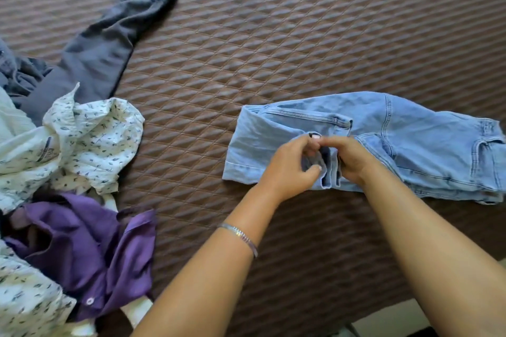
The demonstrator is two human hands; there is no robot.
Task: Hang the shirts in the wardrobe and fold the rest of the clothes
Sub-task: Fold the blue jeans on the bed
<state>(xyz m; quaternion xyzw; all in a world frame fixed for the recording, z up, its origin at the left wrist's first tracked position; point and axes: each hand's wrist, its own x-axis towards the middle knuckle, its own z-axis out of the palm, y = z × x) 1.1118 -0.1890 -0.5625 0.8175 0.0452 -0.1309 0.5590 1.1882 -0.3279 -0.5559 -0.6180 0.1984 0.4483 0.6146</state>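
A: Folding step in hand, by my reading. Both hands meet over the light blue jeans (383,139), which lie partly folded on the brown quilted bedspread (301,35).

B: Grips?

A: Left hand (287,169) has fingers and thumb curled, pinching a small bunched flap of denim at the near edge. Right hand (353,159) is curled onto the same bunch, touching the left. Which part of the jeans that flap is, I cannot tell.

B: Other clothes?

A: Well to the left of the left hand: white printed shirt (90,139), purple shirt (82,249) nearer the body, grey trousers (104,46) beyond them. Shirts not yet hung, trousers not yet folded.

B: Next move?

A: Likely tuck or flatten that flap, then bring one end over the other. Needs both hands kept level so the layers underneath don't slide apart.
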